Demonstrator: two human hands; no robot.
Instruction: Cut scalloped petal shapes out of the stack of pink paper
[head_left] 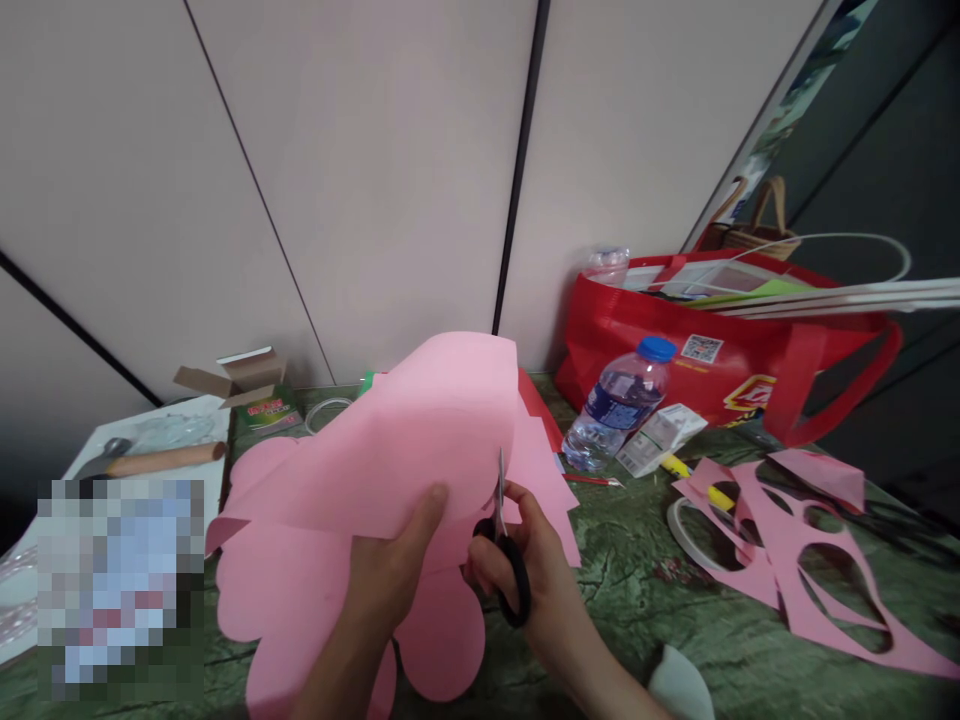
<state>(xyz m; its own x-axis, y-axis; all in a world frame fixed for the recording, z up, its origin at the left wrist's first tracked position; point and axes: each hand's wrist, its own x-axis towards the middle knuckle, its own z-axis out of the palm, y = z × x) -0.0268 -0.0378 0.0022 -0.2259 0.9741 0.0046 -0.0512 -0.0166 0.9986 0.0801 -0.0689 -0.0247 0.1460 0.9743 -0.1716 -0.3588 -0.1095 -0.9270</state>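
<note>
My left hand (394, 570) pinches a folded sheet of pink paper (405, 440), thumb on top, and holds it up over the green table (622, 590). My right hand (525, 560) has its fingers through the black handles of a pair of scissors (504, 540). The blades point upward and sit at the paper's right edge. Beneath the held sheet lies more pink paper (442, 630) with rounded, scalloped edges.
Pink offcuts with cut-out holes (795, 560) lie at the right. A plastic water bottle (619, 415), a small carton (660, 438), a yellow pen, a tape ring and a red bag (720, 350) stand behind. At the left are a rolling pin (161, 460) and an open box (244, 380).
</note>
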